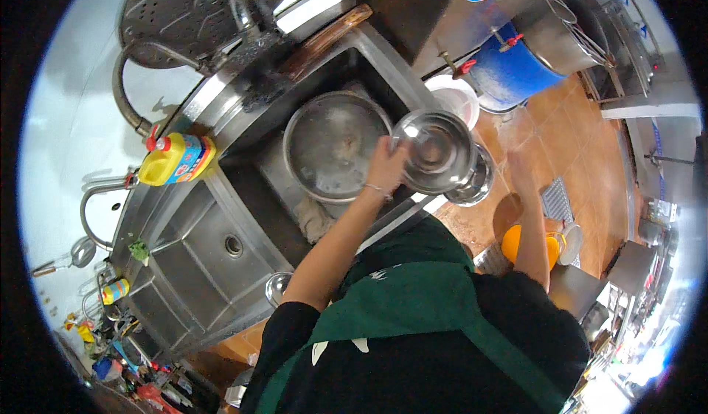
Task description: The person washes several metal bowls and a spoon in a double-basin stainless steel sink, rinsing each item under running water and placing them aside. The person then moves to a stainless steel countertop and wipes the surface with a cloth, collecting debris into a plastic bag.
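My left hand (387, 162) grips the rim of a shiny stainless steel bowl (437, 151) over the sink's right edge. Below and partly behind it shows a second steel bowl (482, 184). In the deep steel sink (243, 184) sits a large round steel basin (332, 148), holding what looks like cloudy water with a small pale lump. A crumpled greyish cloth (315, 219) lies beside the basin. Out to the right, above the tiled floor, my right hand (518, 165) is motion-blurred; its fingers are not distinct, and no object shows in it.
A yellow pump bottle (177, 158) stands on the sink ledge near curved faucets (130, 90). To the left is another sink basin (213, 242). On the right are a white tub (456, 96), a blue drum (506, 63) and an orange bucket (531, 248).
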Tool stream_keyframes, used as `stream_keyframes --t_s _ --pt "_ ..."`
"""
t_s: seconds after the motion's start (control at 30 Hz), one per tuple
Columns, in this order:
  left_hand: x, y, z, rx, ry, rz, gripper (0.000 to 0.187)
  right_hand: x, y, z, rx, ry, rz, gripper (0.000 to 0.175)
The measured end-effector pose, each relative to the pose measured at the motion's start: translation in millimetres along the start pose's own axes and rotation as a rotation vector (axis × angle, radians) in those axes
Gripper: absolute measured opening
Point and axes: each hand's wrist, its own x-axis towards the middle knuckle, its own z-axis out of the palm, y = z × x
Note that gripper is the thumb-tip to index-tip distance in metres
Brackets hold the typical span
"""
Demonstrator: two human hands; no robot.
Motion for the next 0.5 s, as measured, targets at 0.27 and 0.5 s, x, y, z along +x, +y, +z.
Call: stream_keyframes --t_s 0.27,0.5 --pt "-7 -17 82 0.489 -0.035 0.102 0.034 -29 45 53 0.416 -0.229 0.314 0.049" --pt "-62 3 4 0.470 0.163 0.272 0.051 -6 -1 65 0.161 -0.133 -0.273 0.027"
